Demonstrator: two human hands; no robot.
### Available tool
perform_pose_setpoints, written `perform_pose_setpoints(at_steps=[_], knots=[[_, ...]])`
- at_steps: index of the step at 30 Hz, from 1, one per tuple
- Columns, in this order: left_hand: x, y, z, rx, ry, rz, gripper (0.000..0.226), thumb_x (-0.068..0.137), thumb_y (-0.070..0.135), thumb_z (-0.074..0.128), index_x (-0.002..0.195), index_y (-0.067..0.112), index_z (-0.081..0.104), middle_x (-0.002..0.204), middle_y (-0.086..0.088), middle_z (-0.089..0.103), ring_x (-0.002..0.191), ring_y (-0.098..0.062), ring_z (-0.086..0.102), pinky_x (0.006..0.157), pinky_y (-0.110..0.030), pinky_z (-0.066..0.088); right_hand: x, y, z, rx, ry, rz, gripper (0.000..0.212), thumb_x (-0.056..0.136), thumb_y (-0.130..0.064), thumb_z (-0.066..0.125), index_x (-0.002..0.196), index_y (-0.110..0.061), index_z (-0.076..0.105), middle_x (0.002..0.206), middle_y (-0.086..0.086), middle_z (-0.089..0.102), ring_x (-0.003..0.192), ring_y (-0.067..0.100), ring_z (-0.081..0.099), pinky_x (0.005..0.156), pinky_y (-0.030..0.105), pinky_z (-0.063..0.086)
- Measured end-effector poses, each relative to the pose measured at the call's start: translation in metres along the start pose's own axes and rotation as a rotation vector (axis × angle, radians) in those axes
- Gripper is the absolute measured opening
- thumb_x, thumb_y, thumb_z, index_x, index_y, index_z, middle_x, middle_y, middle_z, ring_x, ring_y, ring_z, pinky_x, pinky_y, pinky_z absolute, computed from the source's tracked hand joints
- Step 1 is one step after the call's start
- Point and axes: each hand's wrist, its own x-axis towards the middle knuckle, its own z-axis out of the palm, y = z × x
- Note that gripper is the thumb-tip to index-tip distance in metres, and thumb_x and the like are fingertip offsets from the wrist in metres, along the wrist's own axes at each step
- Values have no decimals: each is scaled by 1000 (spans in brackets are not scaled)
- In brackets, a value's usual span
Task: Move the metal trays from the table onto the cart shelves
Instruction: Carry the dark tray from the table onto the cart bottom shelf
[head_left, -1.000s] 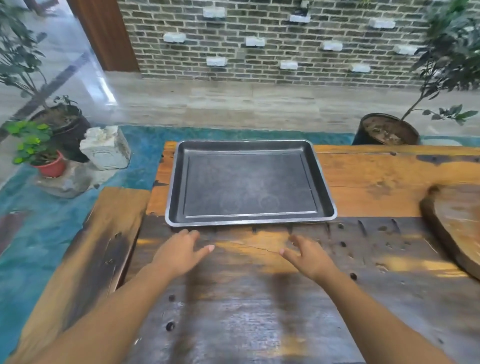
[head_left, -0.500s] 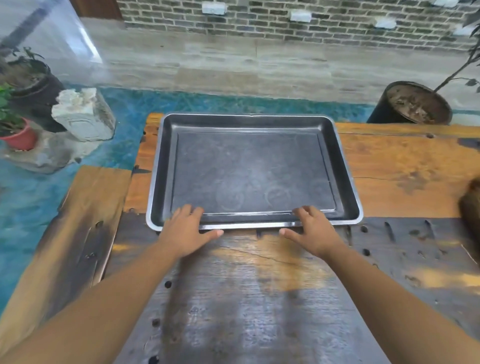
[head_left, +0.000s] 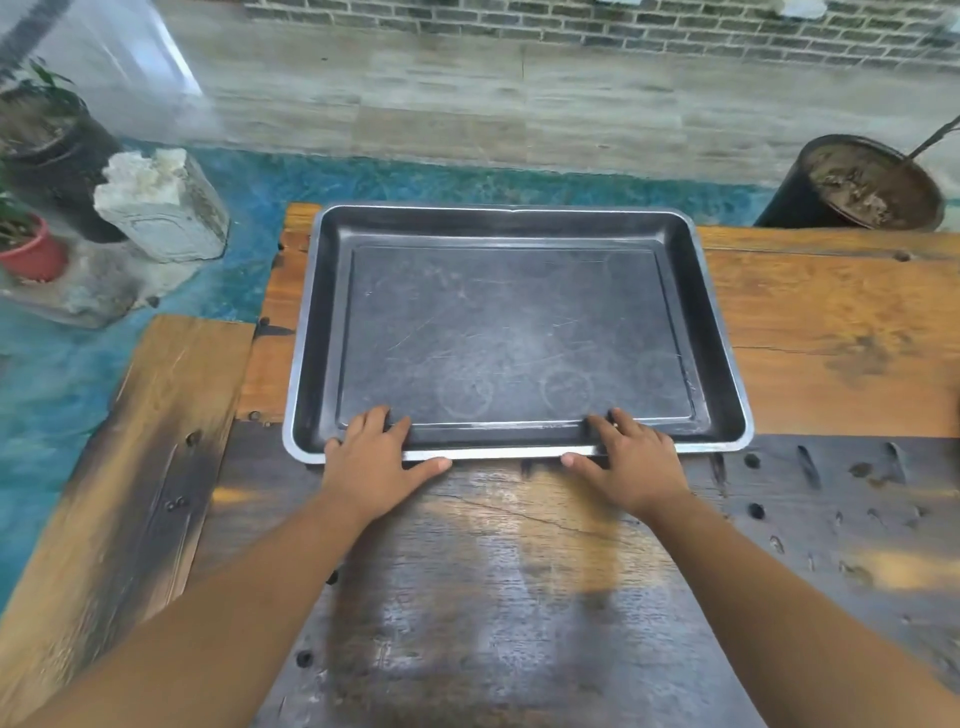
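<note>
A dark, scratched rectangular metal tray (head_left: 514, 332) lies flat on the wooden table (head_left: 831, 332), its far edge at the table's far side. My left hand (head_left: 371, 462) grips the tray's near rim towards the left, fingers curled over into the tray and thumb along the outside. My right hand (head_left: 631, 465) holds the same rim towards the right in the same way. No cart is in view.
A lower wooden plank (head_left: 130, 467) adjoins the table on the left. Beyond it on the blue floor stand a white stone block (head_left: 161, 205), a red plant pot (head_left: 34, 254) and a dark planter (head_left: 57, 150). Another dark planter (head_left: 862, 184) stands at the far right.
Both hands moved forward from the bare table onto the tray's near rim and closed on it. My view has tipped down and come closer to the tray.
</note>
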Motion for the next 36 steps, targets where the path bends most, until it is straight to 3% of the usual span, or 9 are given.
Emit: perform_pose_setpoints(at_steps=[3, 6, 13, 23, 28, 36], knots=[[1, 2, 1, 23, -10, -7, 116, 59, 97, 5, 148, 30, 36, 157, -1, 28, 143, -25, 26, 103, -56, 36, -1, -1, 0, -34, -14, -6, 91, 78, -87, 18, 149, -34, 33, 160, 4, 26, 140, 29, 34, 114, 46, 26], [-4, 5, 4, 55, -9, -24, 114, 62, 94, 0, 151, 30, 31, 160, -2, 23, 146, -25, 22, 104, -57, 34, -6, -5, 2, -69, -6, 9, 88, 82, -83, 15, 152, -30, 29, 161, 5, 25, 140, 29, 36, 115, 44, 25], [-42, 2, 16, 97, -44, -30, 105, 70, 92, 4, 153, 30, 27, 163, -1, 17, 146, -26, 20, 105, -56, 33, -50, -16, 18, -74, -70, 51, 95, 78, -83, 4, 155, -28, 19, 162, 7, 21, 140, 31, 34, 117, 43, 23], [-124, -3, 47, 105, -61, -34, 106, 68, 92, 0, 152, 32, 27, 161, 1, 21, 145, -23, 21, 105, -55, 35, -132, -22, 51, -72, -82, 65, 100, 74, -83, -4, 151, -28, 29, 161, 7, 25, 136, 30, 39, 114, 43, 25], [-174, -6, 63, 103, -82, -52, 108, 66, 92, -5, 152, 33, 25, 162, 3, 19, 146, -23, 19, 106, -54, 35, -180, -26, 67, -77, -97, 73, 105, 71, -84, -9, 152, -27, 26, 160, 5, 26, 136, 28, 40, 115, 41, 26], [-240, -14, 82, 84, -121, -47, 106, 68, 93, 3, 152, 34, 26, 162, 5, 19, 146, -22, 19, 107, -55, 32, -248, -34, 89, -36, -111, 86, 113, 66, -88, -10, 151, -23, 28, 160, 4, 29, 137, 27, 40, 114, 41, 27]])
